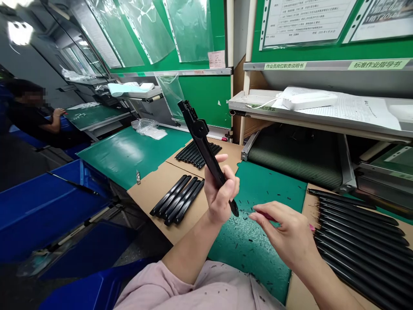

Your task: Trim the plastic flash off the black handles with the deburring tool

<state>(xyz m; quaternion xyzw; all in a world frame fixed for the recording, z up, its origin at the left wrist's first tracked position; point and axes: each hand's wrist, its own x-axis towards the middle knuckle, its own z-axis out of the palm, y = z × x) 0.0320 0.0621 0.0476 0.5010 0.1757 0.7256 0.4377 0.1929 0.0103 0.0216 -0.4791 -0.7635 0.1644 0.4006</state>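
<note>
My left hand (221, 191) is closed around a long black plastic part (204, 148), held upright and tilted to the left above the green mat (258, 241). My right hand (284, 234) is just right of the part's lower tip, fingers pinched on a small red-handled tool (266, 216) that is mostly hidden. Black shavings lie scattered on the mat under both hands.
Cardboard sheets hold rows of black parts: several at left (177, 200), a stack behind (197, 154), many at right (361, 239). Blue bins (48, 206) stand at left. A conveyor (297, 157) runs under a shelf. Another person (35, 114) sits at far left.
</note>
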